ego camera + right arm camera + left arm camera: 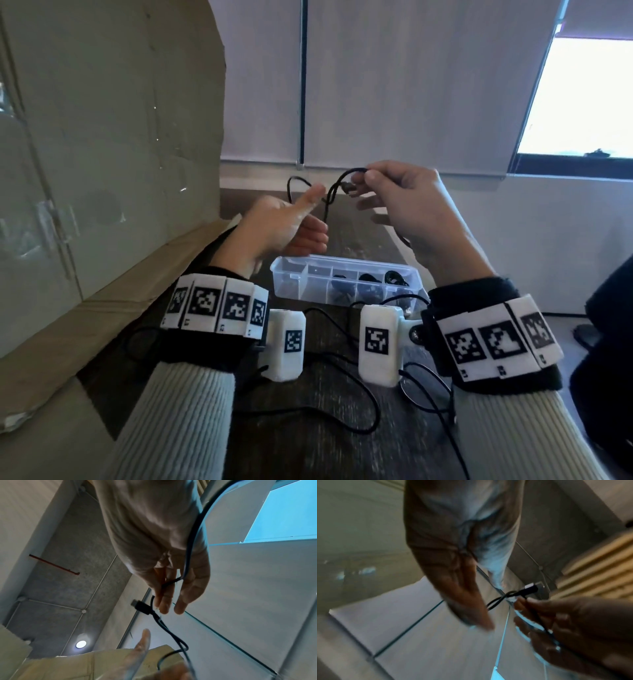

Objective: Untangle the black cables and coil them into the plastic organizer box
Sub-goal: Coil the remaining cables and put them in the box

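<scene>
Black cable (329,202) — one in hand, raised above the far end of the tabletop (342,445), its plug end (347,187) crossed over its own strand. Right hand (407,205) pinches it near the plug; left hand (287,226) hangs loosely spread, thumb up, gripping nothing I can make out. Risk: pulling the pinch outward likely tightens the crossing into a knot; a one-point hold may let the cable slip. Count — hands two; plastic organizer box (346,279) one, mid-tabletop, dark coils in several compartments; further cables on the near tabletop, number unclear.
</scene>
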`<state>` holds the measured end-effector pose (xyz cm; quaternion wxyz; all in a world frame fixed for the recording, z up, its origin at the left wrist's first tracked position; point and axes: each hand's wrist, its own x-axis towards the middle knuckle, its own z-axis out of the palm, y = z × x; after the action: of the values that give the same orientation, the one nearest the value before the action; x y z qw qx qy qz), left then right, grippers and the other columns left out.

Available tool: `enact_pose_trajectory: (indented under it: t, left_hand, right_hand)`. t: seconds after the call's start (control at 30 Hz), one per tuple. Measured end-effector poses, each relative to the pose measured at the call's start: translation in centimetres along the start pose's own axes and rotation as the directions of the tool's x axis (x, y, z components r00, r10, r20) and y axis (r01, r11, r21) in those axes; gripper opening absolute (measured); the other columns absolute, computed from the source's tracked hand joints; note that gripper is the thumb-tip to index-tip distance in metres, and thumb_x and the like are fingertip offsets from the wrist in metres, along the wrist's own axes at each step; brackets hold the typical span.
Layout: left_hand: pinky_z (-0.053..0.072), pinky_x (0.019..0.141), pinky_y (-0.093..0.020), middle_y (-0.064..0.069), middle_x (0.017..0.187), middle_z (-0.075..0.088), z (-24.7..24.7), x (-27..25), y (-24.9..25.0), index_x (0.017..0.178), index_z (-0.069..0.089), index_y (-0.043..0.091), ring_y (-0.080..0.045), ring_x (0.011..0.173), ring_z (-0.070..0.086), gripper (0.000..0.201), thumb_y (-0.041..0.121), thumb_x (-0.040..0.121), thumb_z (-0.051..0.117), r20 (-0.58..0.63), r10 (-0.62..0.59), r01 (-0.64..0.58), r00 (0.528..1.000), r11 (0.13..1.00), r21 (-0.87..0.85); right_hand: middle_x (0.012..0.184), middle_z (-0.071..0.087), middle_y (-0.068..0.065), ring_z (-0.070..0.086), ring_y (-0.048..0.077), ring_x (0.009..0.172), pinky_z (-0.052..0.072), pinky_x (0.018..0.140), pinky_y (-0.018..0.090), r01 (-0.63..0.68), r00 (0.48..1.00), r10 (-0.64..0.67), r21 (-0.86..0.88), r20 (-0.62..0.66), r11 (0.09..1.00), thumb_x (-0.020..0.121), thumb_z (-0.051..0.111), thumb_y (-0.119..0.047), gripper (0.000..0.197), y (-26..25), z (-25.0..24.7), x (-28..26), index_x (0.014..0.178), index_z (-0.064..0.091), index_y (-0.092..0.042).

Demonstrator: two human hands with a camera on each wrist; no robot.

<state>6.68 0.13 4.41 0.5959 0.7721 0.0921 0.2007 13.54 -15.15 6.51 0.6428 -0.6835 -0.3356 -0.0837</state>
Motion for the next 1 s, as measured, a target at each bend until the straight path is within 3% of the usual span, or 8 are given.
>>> enact_pose_trajectory:
  t: [0.1, 0.3, 0.5, 0.63, 0.73, 0.83, 0.93, 1.0]
  left_hand:
    - [0.06, 0.071, -0.03, -0.019, 0.096, 0.073, 0.6, -0.3, 0.3, 0.104, 0.065, -0.004, -0.027, 0.09, 0.072, 0.069, 0.057, 0.094, 0.037, 0.245, -0.076, 0.131, 0.967, 0.967, -0.219]
    - [0.059, 0.078, -0.029, -0.015, 0.104, 0.073, 0.5, 0.2, 0.5, 0.109, 0.064, 0.001, -0.022, 0.098, 0.07, 0.031, 0.026, 0.093, 0.058, 0.096, 0.016, 0.036, 0.995, 0.86, -0.509]
    - [0.056, 0.056, -0.018, -0.004, 0.072, 0.07, 0.7, 0.2, 0.5, 0.089, 0.063, 0.001, -0.007, 0.062, 0.068, 0.011, 0.011, 0.088, 0.061, 0.064, 0.047, -0.004, 0.997, 0.834, -0.552]
    - [0.053, 0.054, -0.017, -0.004, 0.076, 0.071, 0.2, 0.4, -0.2, 0.096, 0.069, 0.005, -0.008, 0.061, 0.065, 0.028, 0.018, 0.072, 0.072, 0.104, 0.037, -0.002, 0.994, 0.947, -0.321]
    - [0.053, 0.054, -0.017, -0.005, 0.088, 0.07, -0.3, 1.1, -1.5, 0.098, 0.073, 0.013, -0.006, 0.065, 0.062, 0.02, 0.021, 0.08, 0.072, -0.037, 0.045, -0.043, 0.998, 0.998, 0.044]
    - [0.041, 0.053, -0.013, 0.004, 0.091, 0.067, -1.6, 1.9, -3.2, 0.101, 0.073, 0.017, -0.002, 0.072, 0.056, 0.015, 0.022, 0.092, 0.062, -0.224, 0.114, -0.044, 0.968, 0.953, 0.299]
    - [0.039, 0.065, -0.016, 0.004, 0.093, 0.064, -4.2, 2.2, -4.7, 0.096, 0.073, 0.017, -0.009, 0.082, 0.056, 0.014, 0.022, 0.094, 0.059, -0.36, 0.115, 0.0, 0.926, 0.952, 0.305]
    - [0.042, 0.072, -0.02, 0.004, 0.089, 0.064, -5.9, 2.1, -4.9, 0.083, 0.069, 0.022, -0.009, 0.08, 0.057, 0.016, 0.021, 0.094, 0.059, -0.369, 0.085, -0.021, 0.926, 0.984, 0.176]
  right_hand:
    - [0.082, 0.071, -0.004, 0.061, -0.003, 0.06, 0.042, 0.052, 0.006, -0.009, 0.999, 0.008, 0.021, 0.053, 1.0, 0.098, 0.05, -0.01, 0.025, -0.2, 0.5, -0.3, 0.084, 0.068, -0.019]
    - [0.062, 0.059, -0.012, 0.047, -0.003, 0.051, 0.036, 0.048, 0.008, -0.034, 0.99, 0.049, -0.117, 0.131, 0.993, 0.097, 0.054, -0.013, 0.023, -0.5, -0.4, -0.7, 0.084, 0.072, -0.02]
    - [0.07, 0.059, -0.004, 0.046, 0.012, 0.063, 0.036, 0.05, 0.016, -0.074, 0.99, 0.097, -0.204, 0.104, 0.976, 0.098, 0.053, -0.018, 0.026, -0.1, -0.5, -0.4, 0.079, 0.071, -0.018]
    - [0.063, 0.055, -0.004, 0.044, 0.008, 0.051, 0.036, 0.045, 0.016, -0.094, 0.99, 0.089, -0.039, -0.114, 0.995, 0.098, 0.048, -0.012, 0.031, -0.3, -1.0, 0.2, 0.073, 0.065, -0.018]
    - [0.049, 0.04, -0.007, 0.029, 0.005, 0.036, 0.023, 0.034, 0.016, -0.108, 0.947, 0.146, 0.144, -0.287, 0.984, 0.088, 0.05, -0.008, 0.029, -0.8, -2.6, 0.9, 0.062, 0.061, -0.015]
    - [0.056, 0.031, -0.004, 0.023, 0.004, 0.03, 0.017, 0.035, 0.012, -0.082, 0.861, 0.173, 0.206, -0.478, 0.975, 0.074, 0.053, -0.015, 0.015, -1.5, -5.4, 0.6, 0.059, 0.05, -0.018]
    - [0.058, 0.025, -0.002, 0.021, 0.007, 0.034, 0.015, 0.033, 0.013, -0.138, 0.828, 0.173, 0.105, -0.533, 0.985, 0.063, 0.047, -0.022, 0.006, -2.0, -9.4, -0.3, 0.064, 0.048, -0.017]
    - [0.062, 0.035, -0.003, 0.029, 0.009, 0.044, 0.024, 0.035, 0.018, -0.268, 0.849, 0.206, -0.061, -0.486, 0.962, 0.065, 0.047, -0.026, 0.022, -1.5, -11.4, -0.8, 0.08, 0.058, -0.014]
